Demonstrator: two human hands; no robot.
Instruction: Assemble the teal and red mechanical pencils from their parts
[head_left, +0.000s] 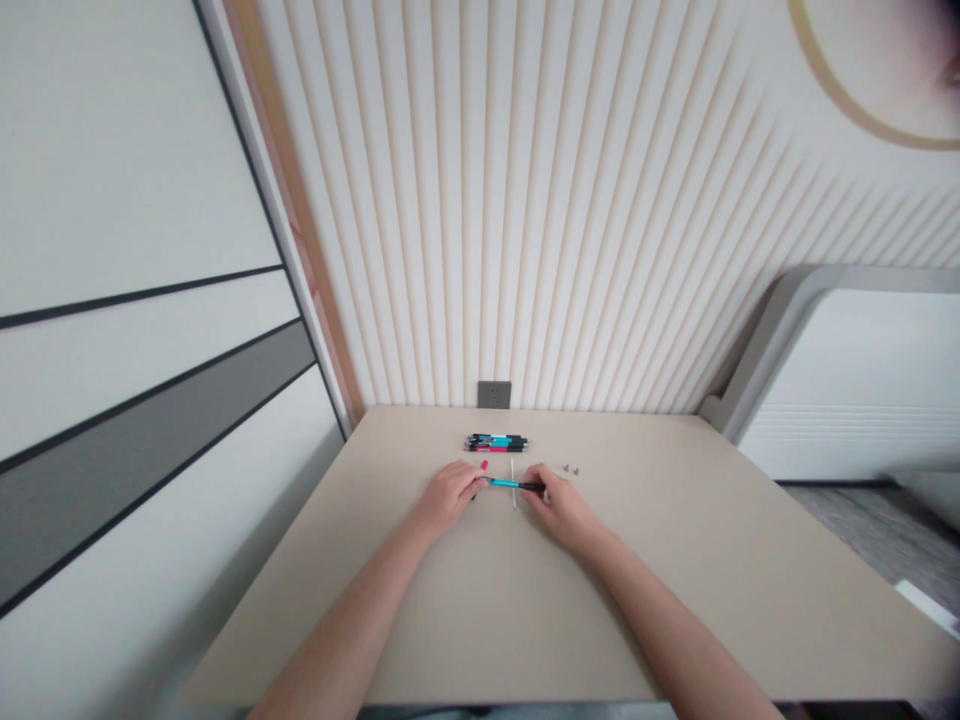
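Observation:
A blue and black pen point(504, 483) spans the gap between my two hands, lying nearly level. My left hand point(448, 492) pinches its left end, and my right hand point(553, 500) grips the black end. Under the pen, a thin white refill-like stick point(513, 468) lies on the table, pointing away from me. A small red piece point(484, 465) sits just beyond my left fingers; something dark beneath them is mostly hidden. Two tiny metallic pieces point(571, 469) rest beyond my right hand.
Several pens point(496, 443), with blue, red, white and black parts, lie side by side farther back on the beige table point(510, 610). Behind stands a ribbed wall with a dark socket point(494, 394). A white cabinet point(150, 400) flanks the left side.

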